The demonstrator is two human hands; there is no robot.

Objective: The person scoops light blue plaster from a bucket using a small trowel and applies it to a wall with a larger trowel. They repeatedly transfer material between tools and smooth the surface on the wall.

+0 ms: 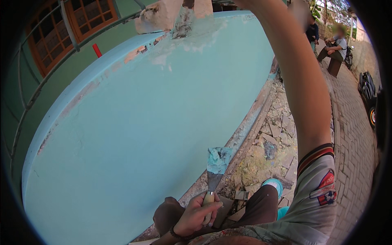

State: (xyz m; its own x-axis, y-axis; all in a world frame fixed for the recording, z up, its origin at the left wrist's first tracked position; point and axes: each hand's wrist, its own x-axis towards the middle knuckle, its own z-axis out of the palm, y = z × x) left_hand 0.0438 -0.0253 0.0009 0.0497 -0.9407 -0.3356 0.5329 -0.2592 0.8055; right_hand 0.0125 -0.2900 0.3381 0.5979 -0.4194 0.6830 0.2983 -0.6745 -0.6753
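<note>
My left hand (195,213) is wrapped round the pale handle of a scraper (214,178), held low in front of me with its blade pointing up. A lump of turquoise paste (219,158) with dark smears covers the blade's wide end. My right arm (300,77) is raised across the view and leaves it at the top edge, so the right hand is out of sight. Beside my arms stands a low turquoise wall (134,118). Along its upper edge runs a chipped, bare strip (134,54), and pale patches mark the surface near the top.
Broken tile pieces and rubble (275,126) lie along the wall's foot. A white-and-turquoise bucket (272,184) is by my knee. Metal railing (43,83) runs behind the wall. On the brick path (351,134), a seated person (337,45) and a parked motorbike (367,92) are to the right.
</note>
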